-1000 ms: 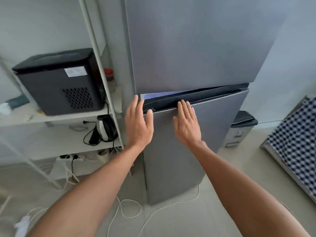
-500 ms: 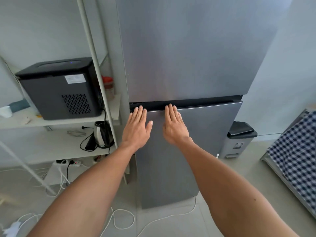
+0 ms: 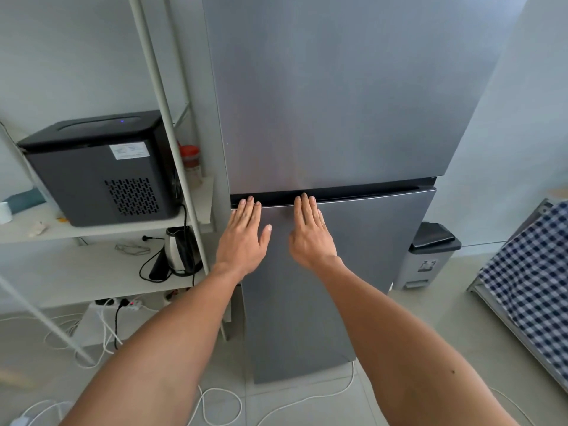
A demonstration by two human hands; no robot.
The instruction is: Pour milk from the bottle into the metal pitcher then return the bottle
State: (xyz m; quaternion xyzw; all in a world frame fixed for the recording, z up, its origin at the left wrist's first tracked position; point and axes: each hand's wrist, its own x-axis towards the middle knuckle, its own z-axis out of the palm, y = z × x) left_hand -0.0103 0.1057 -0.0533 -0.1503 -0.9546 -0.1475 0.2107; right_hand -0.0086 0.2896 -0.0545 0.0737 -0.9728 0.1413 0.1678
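A tall grey fridge fills the middle of the view, both doors closed. My left hand and my right hand lie flat with straight fingers on the top of the lower door, fingertips at the dark gap between the doors. Neither hand holds anything. No milk bottle and no metal pitcher are in view.
Left of the fridge stands a white shelf rack with a black appliance, a red-lidded jar and a kettle. Cables trail over the floor. A grey bin and a checked cloth are on the right.
The lower fridge door was ajar a second ago; both flat hands pushed it and it now sits closed. The hands have stayed on the door.
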